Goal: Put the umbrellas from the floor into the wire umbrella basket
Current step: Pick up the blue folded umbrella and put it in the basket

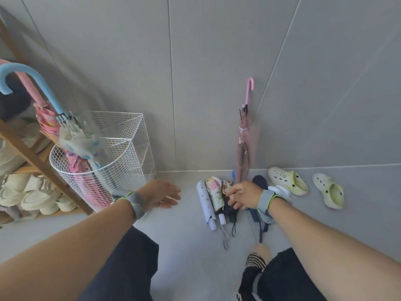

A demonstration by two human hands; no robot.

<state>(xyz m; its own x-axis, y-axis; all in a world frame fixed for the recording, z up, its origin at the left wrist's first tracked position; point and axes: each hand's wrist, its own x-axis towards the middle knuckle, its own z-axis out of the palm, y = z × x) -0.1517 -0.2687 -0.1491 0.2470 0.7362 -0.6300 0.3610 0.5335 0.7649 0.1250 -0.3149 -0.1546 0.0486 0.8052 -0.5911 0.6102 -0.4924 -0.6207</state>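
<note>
Pickup step: my right hand (244,195) curling onto dark folded umbrella (231,210), grip unconfirmed. Left hand (161,194) open, empty. Next: secure, lift into wire basket (121,148).

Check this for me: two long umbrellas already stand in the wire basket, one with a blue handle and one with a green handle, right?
Not quite. The head view shows the wire umbrella basket holding two long umbrellas, but beside the blue-handled umbrella stands a pink-handled umbrella, not a green one.

Grey wristbands (136,204), neon-edged; dark trousers (130,268); seemingly striped footwear (256,260).
</note>
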